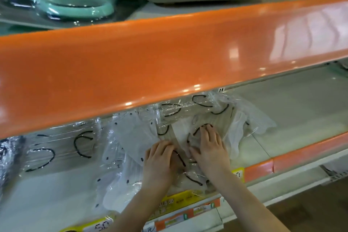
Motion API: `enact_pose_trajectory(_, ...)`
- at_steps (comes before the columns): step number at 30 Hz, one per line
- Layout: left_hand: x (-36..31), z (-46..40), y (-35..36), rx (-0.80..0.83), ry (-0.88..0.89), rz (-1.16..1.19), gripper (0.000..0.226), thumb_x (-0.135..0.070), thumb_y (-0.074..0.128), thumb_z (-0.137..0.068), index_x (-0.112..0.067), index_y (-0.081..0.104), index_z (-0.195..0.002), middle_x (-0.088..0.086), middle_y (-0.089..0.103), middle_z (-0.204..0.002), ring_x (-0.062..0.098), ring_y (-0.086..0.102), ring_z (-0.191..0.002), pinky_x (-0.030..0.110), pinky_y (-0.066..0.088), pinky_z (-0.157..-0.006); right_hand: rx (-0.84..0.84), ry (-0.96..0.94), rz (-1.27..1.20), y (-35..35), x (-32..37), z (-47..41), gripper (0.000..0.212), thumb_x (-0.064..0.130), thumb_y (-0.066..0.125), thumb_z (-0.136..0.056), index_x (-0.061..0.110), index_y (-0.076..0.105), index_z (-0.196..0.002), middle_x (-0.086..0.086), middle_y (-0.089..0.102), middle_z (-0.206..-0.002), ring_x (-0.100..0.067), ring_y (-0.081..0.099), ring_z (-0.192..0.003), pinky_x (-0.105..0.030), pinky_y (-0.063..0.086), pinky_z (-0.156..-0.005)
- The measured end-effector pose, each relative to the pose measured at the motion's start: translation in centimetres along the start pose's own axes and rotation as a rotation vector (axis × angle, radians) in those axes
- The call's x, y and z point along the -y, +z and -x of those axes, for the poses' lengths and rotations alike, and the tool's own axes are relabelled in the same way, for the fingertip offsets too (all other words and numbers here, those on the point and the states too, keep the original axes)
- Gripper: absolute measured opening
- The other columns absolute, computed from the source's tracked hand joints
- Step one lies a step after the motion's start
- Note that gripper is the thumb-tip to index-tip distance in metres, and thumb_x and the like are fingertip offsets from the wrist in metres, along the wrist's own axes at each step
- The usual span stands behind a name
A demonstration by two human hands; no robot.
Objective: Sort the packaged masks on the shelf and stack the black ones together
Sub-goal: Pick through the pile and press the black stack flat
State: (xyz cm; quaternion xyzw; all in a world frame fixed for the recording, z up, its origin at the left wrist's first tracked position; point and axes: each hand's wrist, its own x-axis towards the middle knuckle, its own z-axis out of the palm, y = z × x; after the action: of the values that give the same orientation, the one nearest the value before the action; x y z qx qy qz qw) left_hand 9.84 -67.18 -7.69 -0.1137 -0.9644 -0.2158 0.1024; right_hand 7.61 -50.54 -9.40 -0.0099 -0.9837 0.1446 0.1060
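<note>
Pressing down side by side, the left hand [160, 158] and the right hand [209, 147] both lie flat, fingers fairly straight, on a loose heap of packaged masks [188, 137] lying on the lower shelf [282, 118], with nothing pinched or lifted as far as can be seen. The packs under the palms look beige or pale with black ear loops, wrapped in slippery clear film; a white dotted pack [131, 137] lies just to the left, and further left more clear packs with black loops [62, 149] lie flat. At the far left edge a dark, glossy bundle [9, 154] may be the black ones, but it is too blurred to be sure. The main risk, judging from this, is mis-sorting: black ear loops show on pale masks, so a glance at the loops alone could send the wrong pack to the black stack. The film is slick and the heap overlaps, so drawing one pack out could drag its neighbours over the shelf's front lip, where the yellow price labels [178, 201] sit. The orange shelf edge [169, 52] above hides the back of the heap, so packs lying there could be missed.
</note>
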Motion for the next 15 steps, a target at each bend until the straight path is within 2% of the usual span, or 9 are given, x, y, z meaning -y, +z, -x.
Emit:
enact_pose_trajectory(2, 0.0, -0.2, 0.1, -0.01, -0.007, -0.006, 0.035, -0.03, 0.043, -0.074, -0.019, 0.07, -0.092, -0.004, 0.067, -0.104, 0.017, 0.056, -0.1, 0.033, 0.046, -0.08, -0.059, -0.024, -0.004, 0.0, -0.1, 0.0, 0.07, 0.035, 0.087, -0.061, -0.003, 0.061, -0.114, -0.022, 0.062, -0.118, -0.039, 0.061, -0.108, -0.047, 0.052, -0.085)
enact_pose_trajectory(4, 0.2, -0.1, 0.5, -0.025, -0.011, -0.013, 0.037, -0.029, 0.04, -0.074, -0.019, 0.071, -0.093, -0.004, 0.067, -0.105, 0.015, 0.052, -0.102, 0.03, 0.04, -0.083, -0.142, -0.058, -0.005, 0.0, 0.0, 0.4, 0.057, 0.032, 0.083, -0.066, 0.0, 0.064, -0.108, -0.018, 0.064, -0.113, -0.035, 0.063, -0.103, -0.044, 0.053, -0.081)
enact_pose_trajectory(7, 0.6, -0.1, 1.0, -0.046, -0.017, 0.001, 0.038, -0.026, 0.038, -0.076, -0.02, 0.07, -0.094, -0.005, 0.066, -0.109, 0.015, 0.052, -0.105, 0.03, 0.037, -0.087, -0.247, -0.083, -0.049, -0.1, 0.0, 0.9, 0.029, 0.029, 0.06, -0.08, 0.008, 0.067, -0.1, -0.006, 0.066, -0.1, -0.027, 0.064, -0.091, -0.039, 0.052, -0.071)
enact_pose_trajectory(9, 0.7, -0.1, 1.3, -0.075, -0.017, 0.02, 0.036, -0.026, 0.038, -0.077, -0.02, 0.07, -0.095, -0.005, 0.065, -0.111, 0.013, 0.047, -0.107, 0.031, 0.037, -0.088, -0.22, -0.066, -0.128, -0.5, -0.1, 1.0, 0.033, 0.034, 0.045, -0.083, 0.014, 0.066, -0.098, -0.001, 0.064, -0.095, -0.025, 0.063, -0.086, -0.039, 0.049, -0.068)
enact_pose_trajectory(13, 0.8, 0.0, 1.3, -0.098, 0.01, 0.027, 0.034, -0.024, 0.04, -0.079, -0.02, 0.069, -0.095, -0.004, 0.065, -0.111, 0.014, 0.048, -0.108, 0.032, 0.039, -0.086, -0.15, -0.108, -0.201, -0.4, -0.7, 1.0, 0.029, 0.04, 0.056, -0.086, 0.019, 0.064, -0.104, 0.003, 0.063, -0.103, -0.024, 0.06, -0.095, -0.039, 0.049, -0.076)
enact_pose_trajectory(15, 0.8, 0.1, 1.3, -0.087, 0.008, 0.033, 0.034, -0.025, 0.039, -0.08, -0.021, 0.069, -0.096, -0.005, 0.064, -0.113, 0.016, 0.051, -0.108, 0.033, 0.041, -0.087, -0.131, -0.127, -0.239, -0.6, -0.6, 1.0, 0.039, 0.046, 0.044, -0.091, 0.019, 0.066, -0.108, 0.003, 0.064, -0.109, -0.022, 0.06, -0.1, -0.038, 0.049, -0.081)
